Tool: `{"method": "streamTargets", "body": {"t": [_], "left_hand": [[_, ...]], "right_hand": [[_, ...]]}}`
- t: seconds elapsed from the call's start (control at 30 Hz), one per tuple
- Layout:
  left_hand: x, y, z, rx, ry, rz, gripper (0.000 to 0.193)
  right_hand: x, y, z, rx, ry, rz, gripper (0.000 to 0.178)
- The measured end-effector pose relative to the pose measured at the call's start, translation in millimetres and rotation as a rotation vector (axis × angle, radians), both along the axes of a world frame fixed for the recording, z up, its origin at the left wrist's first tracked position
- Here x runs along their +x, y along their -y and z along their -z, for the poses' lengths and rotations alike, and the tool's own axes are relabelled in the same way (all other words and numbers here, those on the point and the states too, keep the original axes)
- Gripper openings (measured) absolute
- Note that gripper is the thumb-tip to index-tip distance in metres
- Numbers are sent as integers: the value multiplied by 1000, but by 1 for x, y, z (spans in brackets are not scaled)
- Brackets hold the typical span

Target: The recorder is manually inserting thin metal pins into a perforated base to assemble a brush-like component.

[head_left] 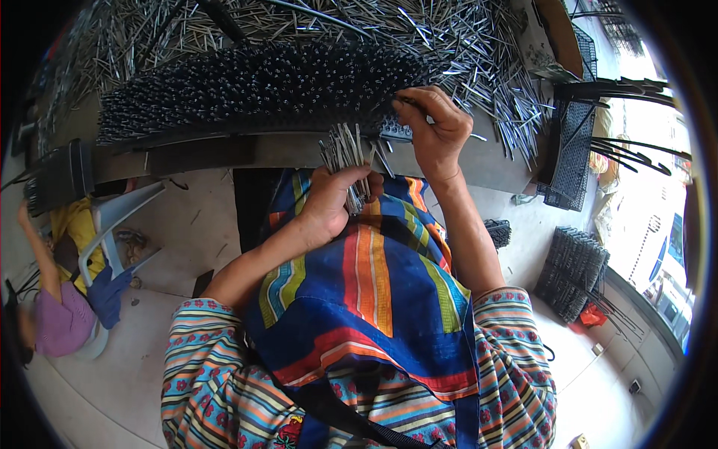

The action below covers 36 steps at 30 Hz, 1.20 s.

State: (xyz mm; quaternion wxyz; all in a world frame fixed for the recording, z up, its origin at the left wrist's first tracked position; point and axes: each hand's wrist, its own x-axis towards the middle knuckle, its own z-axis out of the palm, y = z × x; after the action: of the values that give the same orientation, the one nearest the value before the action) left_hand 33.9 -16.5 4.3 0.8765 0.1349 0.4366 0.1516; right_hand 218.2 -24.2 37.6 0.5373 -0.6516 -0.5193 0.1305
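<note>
My left hand (pixel 329 203) is closed around a bundle of thin metal strips (pixel 345 150), held upright in front of the table's near edge. Along that edge stands a long, dense block of dark upright metal pins (pixel 262 86). Over the right end of this block is my right hand (pixel 437 129), its thumb and fingertips pinched together. Whatever lies between those fingertips is too small to make out. Behind the block, a broad heap of loose metal strips (pixel 479 45) covers the table and spills down its right side.
A black mesh basket (pixel 565 161) hangs at the table's right end, below an open cardboard box (pixel 561 37). Dark stacked racks (pixel 572 273) stand on the floor at right. At far left, another person in a purple top (pixel 66 322) sits beside a light blue plastic chair (pixel 123 213).
</note>
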Motion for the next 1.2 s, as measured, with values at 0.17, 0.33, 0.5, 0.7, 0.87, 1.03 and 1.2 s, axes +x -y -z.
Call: {"method": "streamTargets", "body": {"t": [0.17, 0.33, 0.5, 0.7, 0.87, 1.03, 1.2], "left_hand": [[0, 0, 0, -18, 8, 0, 15], [1, 0, -2, -6, 15, -5, 16], [1, 0, -3, -71, 33, -34, 12], [1, 0, -1, -87, 78, -18, 14], [2, -2, -6, -97, 111, -28, 14], [6, -2, -10, -129, 160, -29, 15], [13, -3, -17, 58, -3, -22, 15]], "right_hand": [[-3, 3, 3, -28, -122, 2, 14], [-10, 7, 9, 20, -105, 68, 13], [-8, 4, 5, -25, 91, 59, 13], [-7, -3, -1, -84, 322, 37, 11], [-9, -2, -3, -30, 473, 25, 16], [-20, 29, -4, -446, -84, -30, 14], [-29, 45, 16, -364, -634, 73, 7]]}}
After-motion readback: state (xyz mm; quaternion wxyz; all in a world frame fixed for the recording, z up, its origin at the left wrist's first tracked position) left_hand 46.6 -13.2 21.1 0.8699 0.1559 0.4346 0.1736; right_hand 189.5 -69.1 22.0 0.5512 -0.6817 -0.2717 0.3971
